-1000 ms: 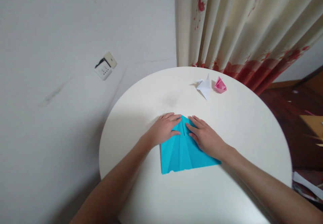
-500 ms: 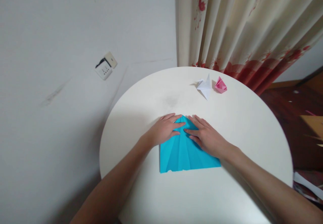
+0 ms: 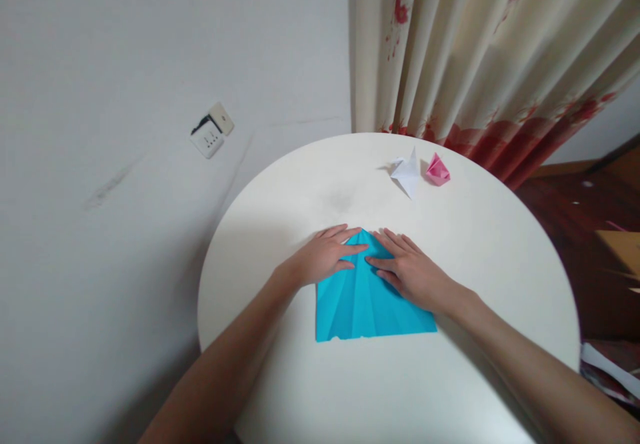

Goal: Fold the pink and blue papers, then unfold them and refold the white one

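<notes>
A creased sheet of blue paper [image 3: 367, 307] lies flat on the white round table [image 3: 320, 391], its folded point facing away from me. Several crease lines fan out from that tip, and the near edge has small nicks. My left hand [image 3: 325, 256] rests on the upper left side of the sheet, fingers spread and stretched toward the tip. On the upper right side lies my right hand [image 3: 407, 271], palm down with its fingers apart. Both hands cover part of the paper's slanted edges.
Toward the table's far edge stand a white folded paper crane [image 3: 406, 173] and a pink folded paper piece [image 3: 438, 170]. A wall with a socket [image 3: 207, 139] is on the left. Behind the table hangs a flowered curtain [image 3: 460, 51].
</notes>
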Demonstrator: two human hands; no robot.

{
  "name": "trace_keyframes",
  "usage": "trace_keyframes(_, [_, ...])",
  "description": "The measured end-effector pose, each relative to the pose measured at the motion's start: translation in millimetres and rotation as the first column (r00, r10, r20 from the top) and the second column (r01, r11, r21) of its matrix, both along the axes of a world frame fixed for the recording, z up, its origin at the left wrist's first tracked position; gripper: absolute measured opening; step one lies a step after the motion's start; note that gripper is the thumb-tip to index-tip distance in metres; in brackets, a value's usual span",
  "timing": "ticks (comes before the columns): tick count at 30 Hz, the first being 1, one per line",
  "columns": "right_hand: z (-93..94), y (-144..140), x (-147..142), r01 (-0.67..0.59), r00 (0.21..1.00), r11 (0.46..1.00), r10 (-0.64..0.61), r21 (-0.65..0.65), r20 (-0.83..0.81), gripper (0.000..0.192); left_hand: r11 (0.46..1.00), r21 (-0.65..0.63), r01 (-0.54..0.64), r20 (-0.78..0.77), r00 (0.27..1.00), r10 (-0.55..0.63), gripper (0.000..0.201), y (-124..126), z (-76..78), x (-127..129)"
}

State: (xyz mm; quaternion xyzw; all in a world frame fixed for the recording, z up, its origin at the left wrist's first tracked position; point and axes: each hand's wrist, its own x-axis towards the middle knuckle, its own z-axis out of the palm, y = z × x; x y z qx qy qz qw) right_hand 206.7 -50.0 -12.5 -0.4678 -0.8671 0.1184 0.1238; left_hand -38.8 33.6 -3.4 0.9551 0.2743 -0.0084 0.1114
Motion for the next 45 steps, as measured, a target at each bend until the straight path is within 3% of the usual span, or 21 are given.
trace_keyframes(10, [1.1, 1.0, 1.4, -0.012, 1.0, 0.999, 0.012, -0.034, -0.009, 0.038, 0.998, 0.047, 0.043, 0.027, 0.999, -0.044, 0.041, -13.1, 10.1, 6.9])
trace_keyframes(19, [6.7, 3.7, 6.8, -0.052, 0.994, 0.995, 0.044, -0.087, -0.1, 0.042, 0.997, 0.06, 0.052, 0.02, 0.998, -0.053, 0.041, -13.9, 8.5, 7.9])
trace_keyframes(21, [7.4, 7.3, 9.6, 0.006, 0.986, 0.999, -0.014, -0.048, -0.165, 0.042, 0.997, 0.059, 0.051, 0.01, 0.999, -0.051, 0.04, -14.1, 10.1, 8.3])
trace_keyframes(23, [8.0, 11.7, 11.9, 0.159, 0.95, 0.987, -0.15, 0.011, -0.273, 0.04, 0.997, 0.058, 0.049, -0.001, 0.999, -0.049, 0.04, -14.9, 11.9, 8.7])
trace_keyframes(26, [11.8, 14.9, 11.8, 0.385, 0.835, 0.92, -0.315, 0.07, -0.452, 0.033, 0.998, 0.045, 0.043, -0.011, 0.999, -0.043, 0.039, -15.5, 14.0, 9.0])
trace_keyframes(28, [17.0, 11.3, 7.0, 0.427, 0.797, 0.899, -0.326, 0.093, -0.508, 0.029, 0.999, 0.028, 0.041, -0.008, 0.999, -0.041, 0.04, -15.4, 15.0, 9.0])
trace_keyframes(31, [23.7, -2.6, -9.0, 0.348, 0.838, 0.936, -0.285, 0.053, -0.466, 0.027, 0.999, 0.007, 0.049, 0.002, 0.999, -0.049, 0.041, -14.6, 15.5, 8.6])
trace_keyframes(34, [21.4, -17.2, -28.7, 0.227, 0.927, 0.974, -0.224, -0.026, -0.302, 0.026, 0.999, 0.008, 0.051, 0.024, 0.998, -0.051, 0.038, -13.3, 13.7, 7.7])
trace_keyframes(37, [11.7, -21.9, -40.1, 0.187, 0.975, 0.981, -0.191, -0.046, -0.117, 0.027, 0.998, 0.019, 0.054, 0.041, 0.998, -0.054, 0.037, -11.4, 10.1, 6.6])
trace_keyframes(41, [4.1, -13.5, -34.8, 0.136, 0.99, 0.991, -0.136, -0.02, -0.037, 0.029, 0.997, 0.054, 0.063, 0.047, 0.997, -0.066, 0.041, -10.3, 6.6, 7.3])
trace_keyframes(45, [7.4, -2.9, -20.6, 0.093, 0.995, 0.996, -0.093, 0.0, -0.045, 0.031, 0.997, 0.074, -0.009, 0.06, 0.998, 0.005, 0.04, -13.0, 6.4, 11.4])
